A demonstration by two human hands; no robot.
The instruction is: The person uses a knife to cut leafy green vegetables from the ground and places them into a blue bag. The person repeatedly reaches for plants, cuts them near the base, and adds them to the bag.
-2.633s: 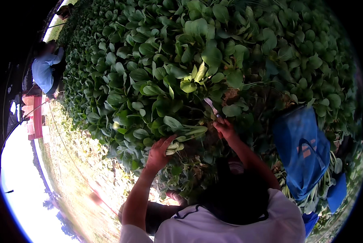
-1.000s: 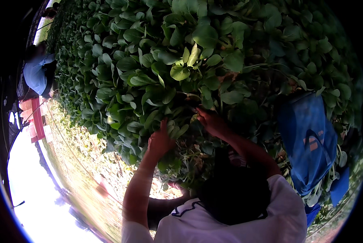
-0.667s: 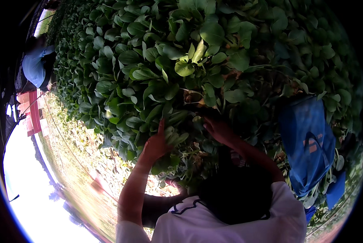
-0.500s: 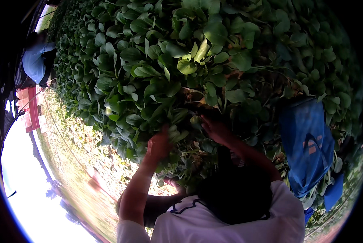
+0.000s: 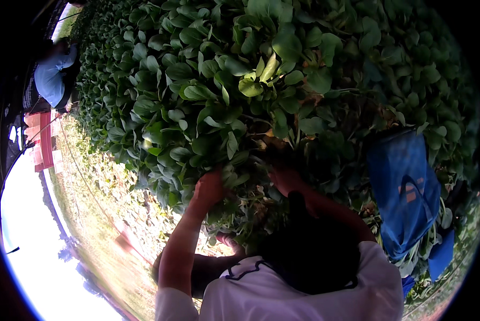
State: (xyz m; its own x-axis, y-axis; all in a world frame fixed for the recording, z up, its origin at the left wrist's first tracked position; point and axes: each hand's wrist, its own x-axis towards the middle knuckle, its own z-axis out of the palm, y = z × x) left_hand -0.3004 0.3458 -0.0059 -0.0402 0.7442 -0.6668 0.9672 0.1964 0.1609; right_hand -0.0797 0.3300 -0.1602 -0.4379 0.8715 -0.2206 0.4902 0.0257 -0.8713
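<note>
My left hand (image 5: 210, 184) is at the near edge of a dense bed of leafy green plants (image 5: 197, 92). Its fingers curl in behind a bunch of leafy greens (image 5: 234, 175), seemingly closed round it; the stems are hidden. Just to the right, my right hand (image 5: 285, 179) reaches low into the dark shade between the plants. Its fingertips are lost among shadow and leaves, so whether it grips anything does not show. Between and below the hands lie trampled leaves and stems (image 5: 256, 206).
A blue bag (image 5: 403, 192) lies on the plants at my right, with pale stems showing at its lower end. Far off at the left, a person in a light blue top (image 5: 50, 80) bends beside the bed, near red and pink crates (image 5: 43, 142). Sunlit ground (image 5: 98, 187) runs along the left side.
My right hand has shifted slightly down and deeper into the shade. My left hand stays nearly in place beside the bunch, while the view has moved slightly.
</note>
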